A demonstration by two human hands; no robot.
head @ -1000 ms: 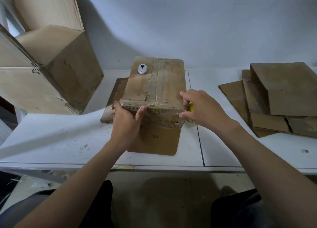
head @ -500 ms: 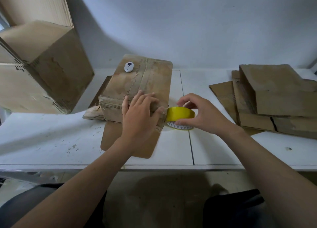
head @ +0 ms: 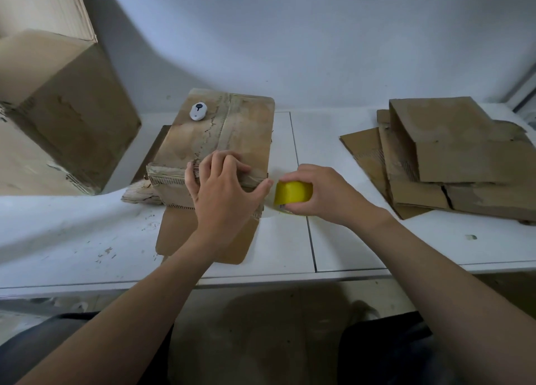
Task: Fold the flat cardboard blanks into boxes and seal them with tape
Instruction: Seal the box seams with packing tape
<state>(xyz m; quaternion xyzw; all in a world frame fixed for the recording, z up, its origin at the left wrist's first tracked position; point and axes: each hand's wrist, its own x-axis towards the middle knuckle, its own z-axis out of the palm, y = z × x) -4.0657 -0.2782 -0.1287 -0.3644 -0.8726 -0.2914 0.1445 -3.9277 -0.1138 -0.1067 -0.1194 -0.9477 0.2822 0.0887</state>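
A folded cardboard box (head: 232, 135) lies on the white table (head: 87, 239), its top seam running away from me and one flap hanging open toward me. My left hand (head: 223, 193) presses on the box's near edge with spread fingers over the top and front. My right hand (head: 322, 193) grips a yellow tape roll (head: 293, 192) just right of the box's near corner, next to my left thumb. A small white cutter (head: 198, 111) rests on the box's far left top.
A stack of flat cardboard blanks (head: 452, 158) lies on the table at the right. A large assembled box (head: 63, 115) stands tilted at the left. The wall runs close behind the table. My knees show below the table's front edge.
My left hand moved from the box's near-left corner to its near edge on top. My right hand picked up the yellow tape roll and brought it beside the box's corner.
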